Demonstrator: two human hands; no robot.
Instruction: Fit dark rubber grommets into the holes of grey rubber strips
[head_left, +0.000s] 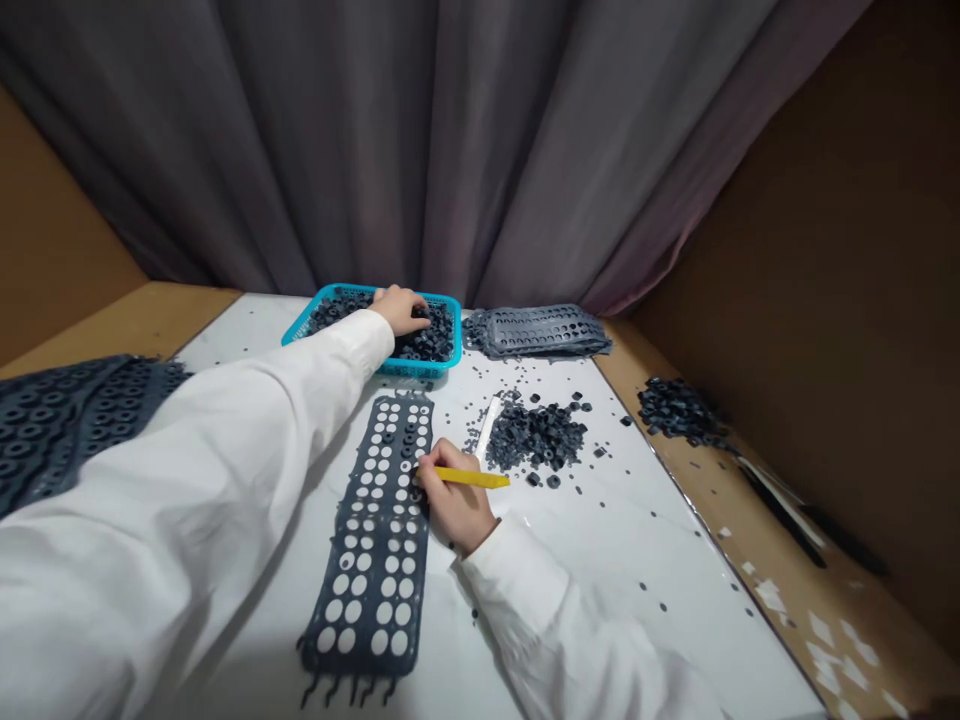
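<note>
My left hand (403,309) is over a turquoise plastic basket (454,335) full of small dark rubber pieces. Its fingers are apart and reach down to the pieces (431,342); no held piece shows. My right hand (459,502) is closed around a slim yellow pen-like tool (471,478), whose working end is hidden by the fingers. That hand rests at the right edge of a long dark rubber sheet (375,560) lying on the white table. Rows of round holes run along the sheet, and a few small dark rings sit in or near the upper holes.
Right of my hand lies a heap of dark rubber bits (541,436) beside a white strip (489,428). Stacked perforated sheets (547,330) are at the back, more sheets (67,420) at left. Another pile (679,408) and dark-handled tools (784,510) lie on the brown right border.
</note>
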